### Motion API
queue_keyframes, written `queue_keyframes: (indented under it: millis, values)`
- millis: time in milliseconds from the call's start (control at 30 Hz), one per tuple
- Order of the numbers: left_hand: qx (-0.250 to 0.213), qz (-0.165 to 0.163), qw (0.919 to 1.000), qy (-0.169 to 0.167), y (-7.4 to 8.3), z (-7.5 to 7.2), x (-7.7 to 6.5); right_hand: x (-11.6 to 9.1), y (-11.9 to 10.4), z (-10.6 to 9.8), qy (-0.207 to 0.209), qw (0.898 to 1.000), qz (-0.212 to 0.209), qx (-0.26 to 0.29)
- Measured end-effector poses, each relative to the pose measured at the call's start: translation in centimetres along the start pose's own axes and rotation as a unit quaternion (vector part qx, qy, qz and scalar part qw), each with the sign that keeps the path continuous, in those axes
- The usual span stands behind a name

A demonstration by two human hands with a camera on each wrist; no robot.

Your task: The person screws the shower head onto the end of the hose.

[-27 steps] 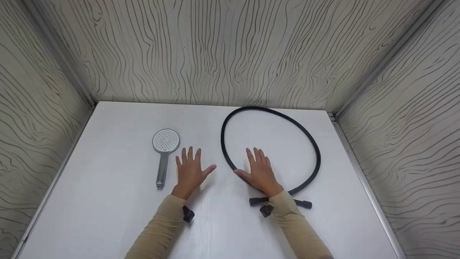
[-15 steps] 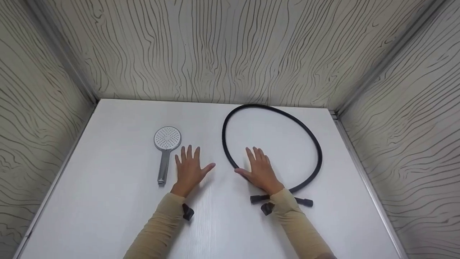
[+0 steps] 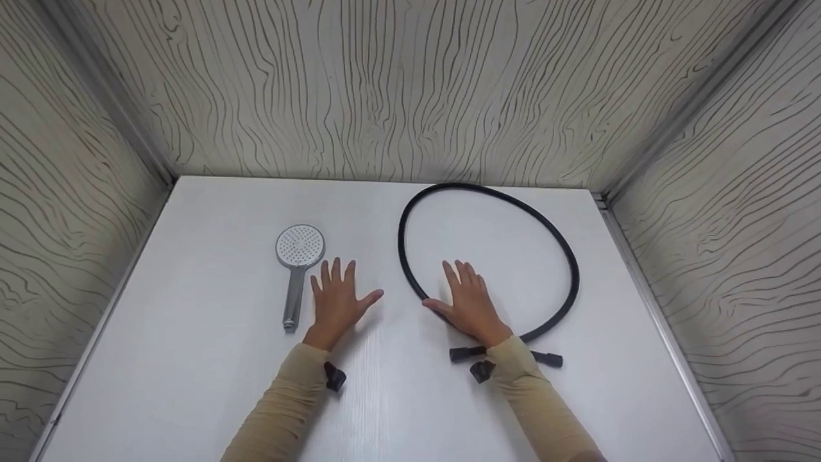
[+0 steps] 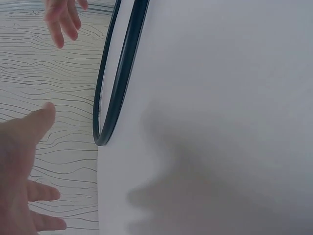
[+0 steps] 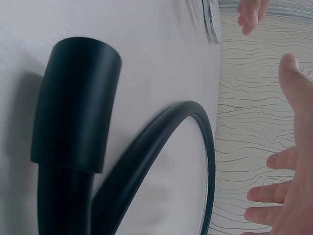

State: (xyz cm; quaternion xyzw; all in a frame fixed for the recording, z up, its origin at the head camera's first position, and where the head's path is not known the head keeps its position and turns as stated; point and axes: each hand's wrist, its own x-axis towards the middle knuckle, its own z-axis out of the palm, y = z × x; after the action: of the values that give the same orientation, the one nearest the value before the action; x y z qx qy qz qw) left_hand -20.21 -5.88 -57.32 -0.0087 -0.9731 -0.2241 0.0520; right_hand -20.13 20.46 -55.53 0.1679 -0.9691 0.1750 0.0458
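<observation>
While the left hand (image 3: 336, 305) and right hand (image 3: 473, 308) hover spread and empty above the bench (image 3: 192, 321), grasping seems not yet begun and would call for curling round the shower head (image 3: 297, 273), toward the left edge, or the black hose (image 3: 575, 276), looping up to the far edge.

White worktop (image 3: 385, 410), faint streaks in the surface near the middle, soft shadows across it. Directly on it: two items, well apart. Left half: hand shower head (image 3: 296, 276), lying nozzle face up, round white face, chrome-look rim and handle, handle toward the person and angled slightly left. Right half: black shower hose (image 3: 401, 244), laid in one big open loop, far arc right by the back edge. Left end fitting (image 3: 459, 355) and right end fitting (image 3: 551, 360) on the near side, pointing opposite ways, crossover hidden.
</observation>
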Motion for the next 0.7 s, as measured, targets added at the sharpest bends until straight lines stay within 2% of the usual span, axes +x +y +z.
queue_keyframes:
  millis: [200,367,700]
  values:
    - [0.002,-0.001,1.0000,0.004,-0.5,-0.1,0.1,0.1,0.0,-0.3,-0.014,1.000,0.010,0.009]
    - [-0.010,-0.016,0.9998,-0.010,-0.8,-0.3,0.3,-0.1,0.2,-0.7,-0.011,1.000,0.011,0.015]
    - [-0.030,-0.028,0.9992,-0.004,-1.7,-1.0,0.4,-0.3,0.9,-1.0,0.004,1.000,0.008,0.000]
